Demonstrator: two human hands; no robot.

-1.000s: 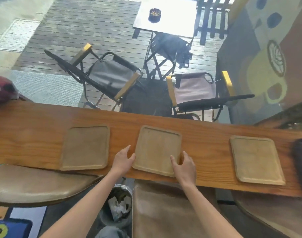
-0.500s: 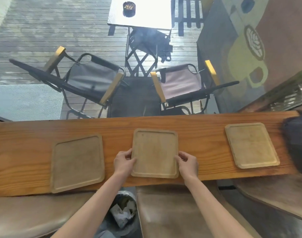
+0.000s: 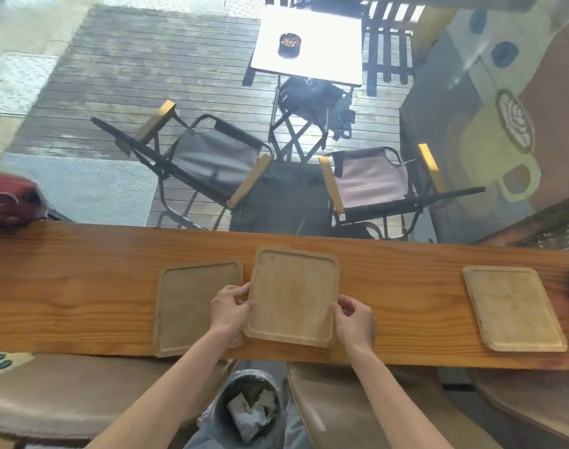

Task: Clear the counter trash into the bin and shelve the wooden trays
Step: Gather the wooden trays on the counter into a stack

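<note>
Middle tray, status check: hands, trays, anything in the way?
Left hand and right hand grip the middle tray by its sides. It overlaps the left tray; the right tray lies apart. No trash on the counter; bin below.

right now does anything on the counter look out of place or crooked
Nothing is spilled or damaged. The middle tray, gripped by the left hand and right hand, overlaps the left tray; the right tray lies slightly skewed.

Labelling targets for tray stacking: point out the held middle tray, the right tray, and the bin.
middle tray [image 3: 291, 296], head view, centre of its flat face
right tray [image 3: 511, 307], head view, centre of its face
bin [image 3: 212, 413], head view, left rim
</note>
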